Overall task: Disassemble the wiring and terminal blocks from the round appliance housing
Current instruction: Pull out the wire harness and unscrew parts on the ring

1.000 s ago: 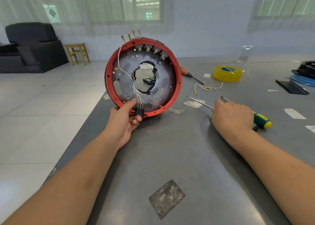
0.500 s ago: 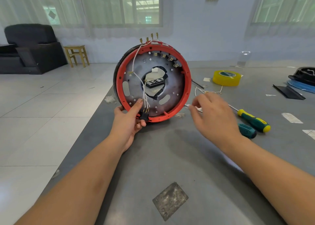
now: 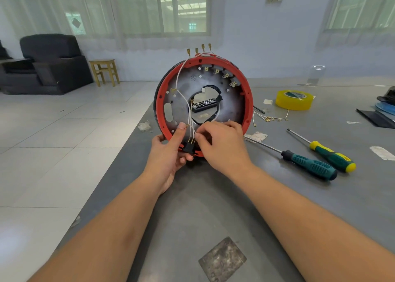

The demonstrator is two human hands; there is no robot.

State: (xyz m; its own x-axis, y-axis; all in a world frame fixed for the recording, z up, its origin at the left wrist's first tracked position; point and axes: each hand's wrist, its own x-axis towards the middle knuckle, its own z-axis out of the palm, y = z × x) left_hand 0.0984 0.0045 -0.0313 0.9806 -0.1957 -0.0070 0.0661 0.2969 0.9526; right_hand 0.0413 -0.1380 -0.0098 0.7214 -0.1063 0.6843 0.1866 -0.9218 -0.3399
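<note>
Housing [image 3: 239, 102] upright on edge on table [image 3: 213, 207], red rim toward camera. Black terminal block [image 3: 189, 147] at bottom rim, white wires [image 3: 183, 97] running up from it. Left hand [image 3: 171, 151] grips rim and block, thumb on plate. Right hand [image 3: 220, 142] pinches wires just above block. Step, likely: pulling spade connectors off block. Next calls for firm straight pull, housing braced. Two screwdrivers [image 3: 310, 166] idle at right, tape [image 3: 294, 100] beyond.

No legible text found. The black rectangular case [image 3: 204, 104], seen through the centre hole of the round red-rimmed grey metal housing [image 3: 226, 102], carries white markings too small to read. The label inside the yellow tape roll [image 3: 294, 100], right of the housing, is blurred.
</note>
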